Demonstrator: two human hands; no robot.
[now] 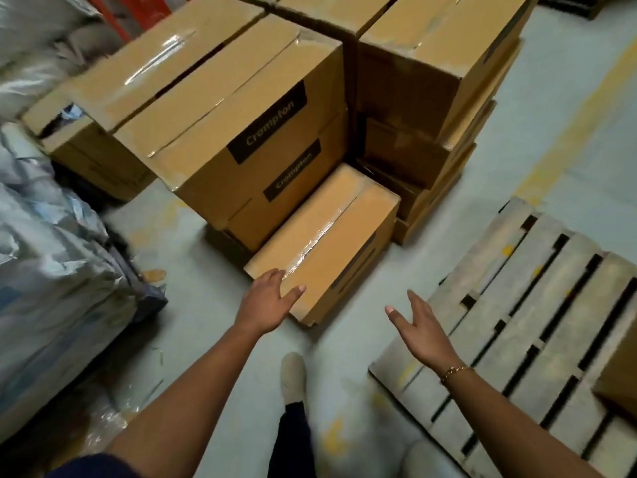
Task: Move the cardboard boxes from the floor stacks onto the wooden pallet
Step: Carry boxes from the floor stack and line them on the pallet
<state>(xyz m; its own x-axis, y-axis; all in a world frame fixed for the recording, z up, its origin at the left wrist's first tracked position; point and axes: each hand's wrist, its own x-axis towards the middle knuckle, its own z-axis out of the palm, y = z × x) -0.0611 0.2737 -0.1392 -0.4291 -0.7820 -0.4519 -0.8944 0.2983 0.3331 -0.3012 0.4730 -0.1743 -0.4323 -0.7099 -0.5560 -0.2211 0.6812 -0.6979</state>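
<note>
Looking down, we see our pale shoe (293, 377) on the pale grey floor (206, 357). Just past it, our left grip (269, 301) lies spread on the near corner of the low brown cardboard box with shiny tape along its top (327, 243). Its fingers are straight and hold nothing. Our right grip (420, 331) is spread wide too. It hangs in the air, apart from the box's right side.

The box sits on the floor, tight against the taller piles. The grey wooden slat pallet (517, 305) lies just beside it on our right, with another brown box (620, 384) on its edge.

We think the low box is stiff and maybe heavy. The tape looks slippery and the near corner looks a bit bent. So we would put one grip on each long side, low down, with fingers under the bottom edge.

Behind it stand the left pile of brown boxes with black Crompton labels (241, 132) and the right pile of plain brown boxes (431, 70).
</note>
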